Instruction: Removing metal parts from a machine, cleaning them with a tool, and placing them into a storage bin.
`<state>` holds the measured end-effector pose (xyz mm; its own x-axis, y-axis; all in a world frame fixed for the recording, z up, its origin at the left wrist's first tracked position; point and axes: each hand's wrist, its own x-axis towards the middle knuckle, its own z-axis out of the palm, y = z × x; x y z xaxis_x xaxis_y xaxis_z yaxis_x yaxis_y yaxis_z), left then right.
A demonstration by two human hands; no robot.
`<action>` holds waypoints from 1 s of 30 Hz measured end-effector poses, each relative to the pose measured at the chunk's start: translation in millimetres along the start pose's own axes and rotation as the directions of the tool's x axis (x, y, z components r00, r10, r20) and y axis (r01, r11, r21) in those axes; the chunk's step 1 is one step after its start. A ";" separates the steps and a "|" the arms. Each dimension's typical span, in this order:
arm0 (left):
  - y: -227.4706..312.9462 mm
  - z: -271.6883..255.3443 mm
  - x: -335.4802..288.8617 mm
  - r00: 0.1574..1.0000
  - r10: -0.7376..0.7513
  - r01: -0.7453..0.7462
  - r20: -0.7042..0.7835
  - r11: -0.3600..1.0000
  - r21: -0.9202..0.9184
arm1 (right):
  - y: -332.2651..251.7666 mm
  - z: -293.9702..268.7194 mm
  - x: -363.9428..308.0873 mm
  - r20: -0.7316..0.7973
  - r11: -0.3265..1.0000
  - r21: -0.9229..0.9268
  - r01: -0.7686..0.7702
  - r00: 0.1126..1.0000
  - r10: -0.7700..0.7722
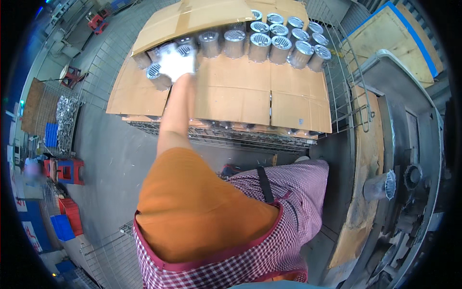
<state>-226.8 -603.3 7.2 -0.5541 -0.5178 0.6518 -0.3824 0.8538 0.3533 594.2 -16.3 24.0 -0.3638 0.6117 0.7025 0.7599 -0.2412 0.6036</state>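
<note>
My left hand [176, 63], in a white glove, reaches far forward over the cardboard sheet [231, 91]. Glare and motion smear its fingers, so their grip does not show. Its edge overlaps a silvery metal cylinder [159, 79] with a slotted grille top, standing at the front left of a group. Just behind the glove is another such cylinder [185, 49]. Several more stand in rows to the right, among them a cylinder [260, 47] near the middle. A folded cardboard flap [187, 19] covers part of the group at the back. My right hand is out of view.
The cardboard lies on a wire cage [226, 137] whose side panel [353, 91] rises at the right. Further right, a single cylinder [380, 186] lies on its side at a grimy metal workbench [409, 120]. Red and blue crates [67, 219] stand at the left.
</note>
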 end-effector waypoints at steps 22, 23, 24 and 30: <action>50.8 -29.5 -68.9 0.666 0.648 -0.611 0.370 0.758 -0.227 | -2.3 -4.1 17.0 0.610 0.651 0.279 -0.706 0.654 0.448; 70.7 -29.0 -76.1 0.539 0.706 -0.663 0.459 0.692 -0.286 | -1.0 -6.8 15.4 0.610 0.652 0.270 -0.709 0.650 0.453; 86.5 -33.3 -89.2 0.532 0.713 -0.667 0.457 0.686 -0.292 | -2.8 -12.1 15.7 0.611 0.651 0.259 -0.714 0.643 0.462; 107.1 0.1 -112.7 0.613 0.725 -0.693 0.315 0.685 -0.227 | -3.4 -9.5 14.0 0.676 0.599 0.228 -0.768 0.568 0.470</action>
<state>-205.4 -453.5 -28.5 -0.8497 0.2846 0.4439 0.2902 0.9553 -0.0569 581.4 -14.1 35.3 0.5149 0.7428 0.4280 0.8572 -0.4423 -0.2636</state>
